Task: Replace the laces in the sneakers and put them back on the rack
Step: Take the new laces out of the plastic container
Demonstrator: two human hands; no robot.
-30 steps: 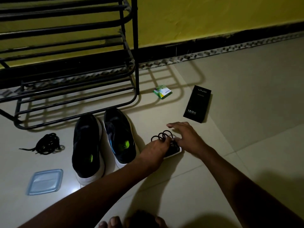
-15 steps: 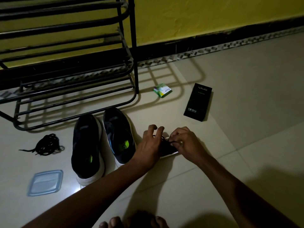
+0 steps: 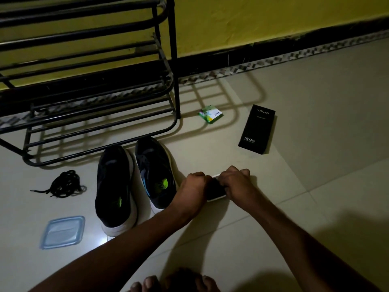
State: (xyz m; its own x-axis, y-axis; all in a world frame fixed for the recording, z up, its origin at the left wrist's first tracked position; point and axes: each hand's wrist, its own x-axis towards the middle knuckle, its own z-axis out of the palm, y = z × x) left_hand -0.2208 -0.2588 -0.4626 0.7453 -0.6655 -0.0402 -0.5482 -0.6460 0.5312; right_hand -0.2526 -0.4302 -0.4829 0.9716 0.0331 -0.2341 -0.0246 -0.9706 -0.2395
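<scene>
Two black sneakers with white soles stand side by side on the floor without laces, the left sneaker [image 3: 113, 186] and the right sneaker [image 3: 155, 173], toes toward the black metal shoe rack [image 3: 101, 131]. Just right of them lies a small white container [image 3: 217, 198] with a dark bundle of black laces [image 3: 214, 187] in it. My left hand [image 3: 193, 186] and my right hand [image 3: 236, 182] are both curled over the bundle, fingers closed on it, hiding most of it. A second loose pile of black laces [image 3: 65, 184] lies on the floor left of the sneakers.
A bluish translucent lid [image 3: 63, 231] lies at the lower left. A green sachet [image 3: 210, 116] and a black phone-charger box [image 3: 256, 129] lie beyond my hands. The yellow wall with a dark skirting [image 3: 273, 51] runs behind. My toes [image 3: 168, 283] show at the bottom edge.
The lace loops that stood up above the container are now pressed down. Both hands have closed together over the bundle, the right hand drawing in from the right.
</scene>
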